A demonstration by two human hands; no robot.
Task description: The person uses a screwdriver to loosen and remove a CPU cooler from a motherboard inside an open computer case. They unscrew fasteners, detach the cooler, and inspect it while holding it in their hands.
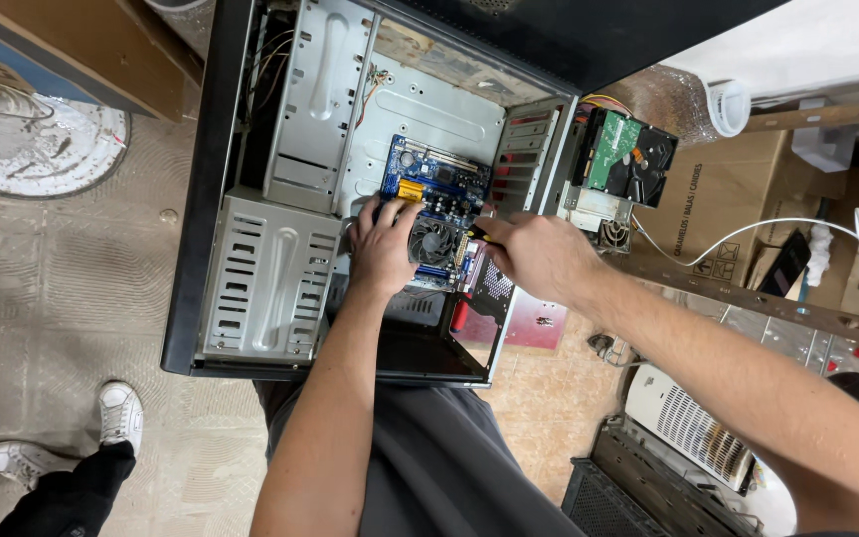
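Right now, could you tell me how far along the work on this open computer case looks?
Done: the case lies open, and a hard drive sits outside it, wires attached. In hand: the left hand steadies the blue motherboard beside its fan, while the right hand holds a yellow-and-black tool against it. Left: the board remains inside the case.
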